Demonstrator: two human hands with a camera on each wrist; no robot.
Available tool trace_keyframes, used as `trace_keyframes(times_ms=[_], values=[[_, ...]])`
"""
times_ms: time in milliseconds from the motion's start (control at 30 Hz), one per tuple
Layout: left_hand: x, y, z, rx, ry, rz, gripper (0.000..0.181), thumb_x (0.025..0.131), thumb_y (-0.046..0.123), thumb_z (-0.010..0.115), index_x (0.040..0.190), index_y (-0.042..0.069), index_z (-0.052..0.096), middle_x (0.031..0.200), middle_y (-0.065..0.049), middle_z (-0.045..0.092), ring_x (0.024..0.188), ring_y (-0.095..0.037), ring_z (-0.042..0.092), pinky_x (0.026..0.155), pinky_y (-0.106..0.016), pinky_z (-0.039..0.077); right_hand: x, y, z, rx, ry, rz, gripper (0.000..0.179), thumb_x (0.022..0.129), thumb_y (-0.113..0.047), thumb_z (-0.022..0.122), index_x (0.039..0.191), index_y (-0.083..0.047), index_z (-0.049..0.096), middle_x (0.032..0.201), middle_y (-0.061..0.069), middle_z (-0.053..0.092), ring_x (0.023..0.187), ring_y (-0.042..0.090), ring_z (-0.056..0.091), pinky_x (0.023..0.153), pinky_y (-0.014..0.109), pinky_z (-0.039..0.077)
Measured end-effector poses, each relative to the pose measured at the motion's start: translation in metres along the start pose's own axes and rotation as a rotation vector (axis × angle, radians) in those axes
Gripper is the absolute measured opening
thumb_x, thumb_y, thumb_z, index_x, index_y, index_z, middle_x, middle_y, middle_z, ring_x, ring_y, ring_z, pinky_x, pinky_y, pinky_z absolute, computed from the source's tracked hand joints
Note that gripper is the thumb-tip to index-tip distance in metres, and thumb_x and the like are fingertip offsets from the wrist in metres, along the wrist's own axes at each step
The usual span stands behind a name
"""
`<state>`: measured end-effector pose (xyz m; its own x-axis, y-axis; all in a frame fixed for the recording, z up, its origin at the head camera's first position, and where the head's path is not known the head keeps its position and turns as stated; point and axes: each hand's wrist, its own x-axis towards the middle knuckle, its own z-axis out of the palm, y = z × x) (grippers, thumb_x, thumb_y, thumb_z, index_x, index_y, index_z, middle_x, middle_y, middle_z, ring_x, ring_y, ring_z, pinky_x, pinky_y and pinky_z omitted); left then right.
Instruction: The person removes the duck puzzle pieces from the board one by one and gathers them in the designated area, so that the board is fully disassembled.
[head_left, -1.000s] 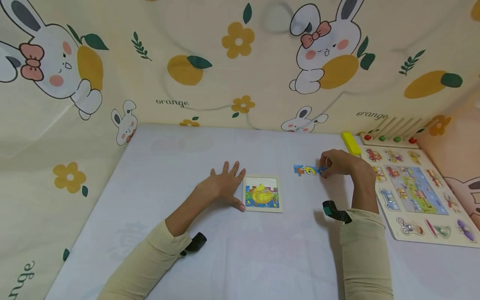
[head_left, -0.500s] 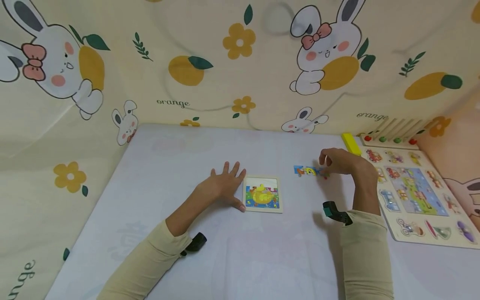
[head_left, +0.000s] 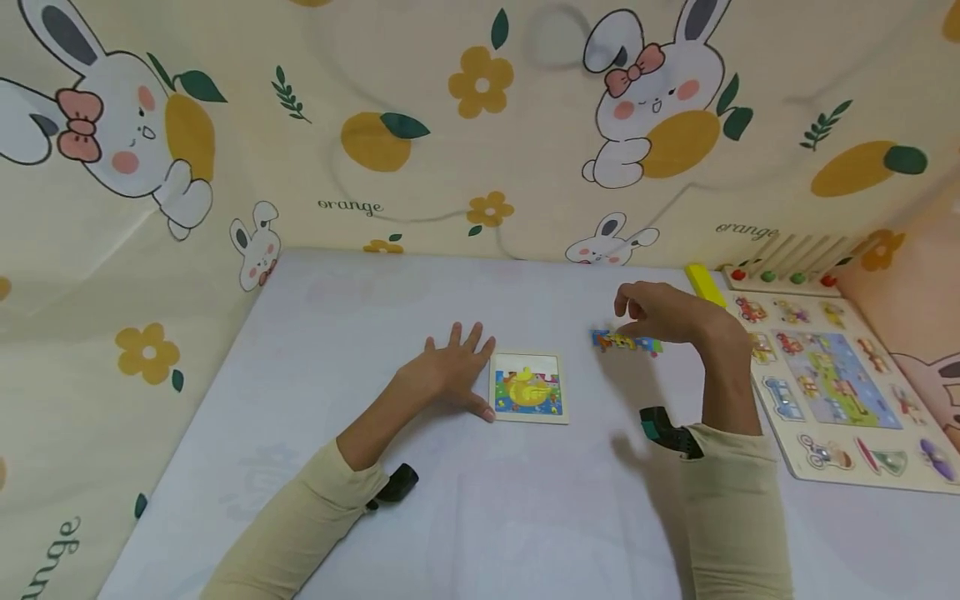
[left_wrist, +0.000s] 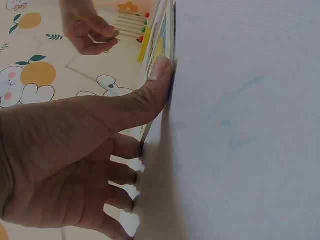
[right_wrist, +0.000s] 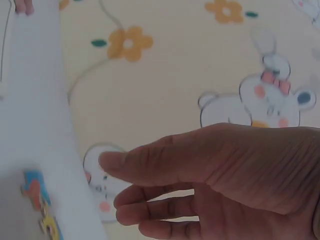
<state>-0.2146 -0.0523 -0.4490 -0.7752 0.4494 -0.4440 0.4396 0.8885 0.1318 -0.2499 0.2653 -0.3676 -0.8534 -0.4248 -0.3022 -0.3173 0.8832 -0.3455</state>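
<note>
A small framed jigsaw puzzle lies flat on the table; it shows a yellow duck, with a bare pale strip along its top. My left hand rests beside it, fingers spread on the table and thumb touching the frame's left edge. In the left wrist view the thumb lies against that edge. To the right, a short row of joined puzzle pieces lies on the table. My right hand hovers over this row, partly covering it. In the right wrist view its thumb and bent fingers stand apart, with nothing between them.
At the right stands a large wooden picture board with several vehicle and toy pictures. Behind it is a wooden rack with red and green beads, and a yellow block lies near its left end. A printed cloth hangs behind the table.
My right hand has lifted off the right end of the piece row and moved left above it. The left hand stays by the frame. The head view has shifted slightly.
</note>
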Motion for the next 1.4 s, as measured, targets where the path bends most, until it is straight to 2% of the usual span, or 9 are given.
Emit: trace_keyframes(times_ms=[167,400,633,833,1000,1167,1400], values=[[0.000,0.001,-0.001,0.000,-0.013,-0.003,0.120,0.082,0.065,0.080,0.169,0.016,0.014,0.178,-0.014,0.000,0.164,-0.044,0.002,0.125,-0.071,0.023,0.003,-0.022,0.005,0.009,-0.026,-0.029,0.033,0.098,-0.023,0.074,0.121,-0.003,0.064,0.101,0.011,0.063,0.093,0.023,0.058,0.082,0.038,0.050],[-0.001,0.002,-0.002,0.013,-0.019,-0.015,0.119,0.083,0.066,0.079,0.170,0.017,0.013,0.178,-0.013,0.000,0.165,-0.043,0.002,0.126,-0.070,0.023,0.021,-0.053,0.021,0.011,-0.100,-0.127,0.028,0.100,-0.018,0.071,0.126,-0.009,0.066,0.097,0.006,0.063,0.090,0.019,0.058,0.079,0.032,0.050],[-0.002,0.001,-0.003,0.007,-0.026,-0.016,0.118,0.083,0.066,0.078,0.170,0.017,0.013,0.178,-0.014,0.001,0.165,-0.044,0.004,0.126,-0.070,0.024,0.039,-0.079,0.042,0.005,-0.217,-0.214,0.031,0.100,-0.016,0.071,0.129,-0.006,0.063,0.094,0.007,0.061,0.085,0.017,0.056,0.076,0.028,0.049],[-0.002,0.001,-0.004,0.013,-0.032,-0.013,0.119,0.084,0.067,0.076,0.170,0.018,0.012,0.178,-0.014,-0.001,0.164,-0.044,0.003,0.125,-0.070,0.023,0.047,-0.093,0.056,-0.028,-0.275,-0.195,0.032,0.099,-0.015,0.072,0.129,-0.006,0.062,0.093,0.007,0.063,0.084,0.016,0.058,0.077,0.028,0.051],[-0.002,0.001,-0.004,0.008,-0.033,-0.003,0.119,0.084,0.067,0.076,0.170,0.017,0.012,0.178,-0.014,-0.001,0.164,-0.044,0.003,0.125,-0.071,0.023,0.051,-0.102,0.067,-0.092,-0.308,-0.188,0.037,0.097,-0.020,0.075,0.129,-0.008,0.063,0.105,0.005,0.068,0.092,0.017,0.060,0.086,0.032,0.056],[-0.002,0.002,-0.006,0.008,-0.021,-0.001,0.118,0.084,0.067,0.076,0.170,0.017,0.012,0.178,-0.014,0.000,0.164,-0.045,0.003,0.125,-0.071,0.024,0.056,-0.109,0.074,-0.144,-0.332,-0.219,0.035,0.094,-0.018,0.079,0.123,-0.005,0.065,0.116,0.006,0.073,0.097,0.016,0.065,0.095,0.035,0.058],[-0.002,0.002,-0.004,0.007,-0.021,-0.007,0.118,0.083,0.067,0.076,0.170,0.017,0.013,0.178,-0.014,0.000,0.164,-0.044,0.004,0.125,-0.071,0.024,0.059,-0.115,0.080,-0.164,-0.347,-0.200,0.030,0.093,-0.015,0.080,0.118,-0.005,0.065,0.110,0.004,0.072,0.095,0.016,0.063,0.097,0.036,0.057]])
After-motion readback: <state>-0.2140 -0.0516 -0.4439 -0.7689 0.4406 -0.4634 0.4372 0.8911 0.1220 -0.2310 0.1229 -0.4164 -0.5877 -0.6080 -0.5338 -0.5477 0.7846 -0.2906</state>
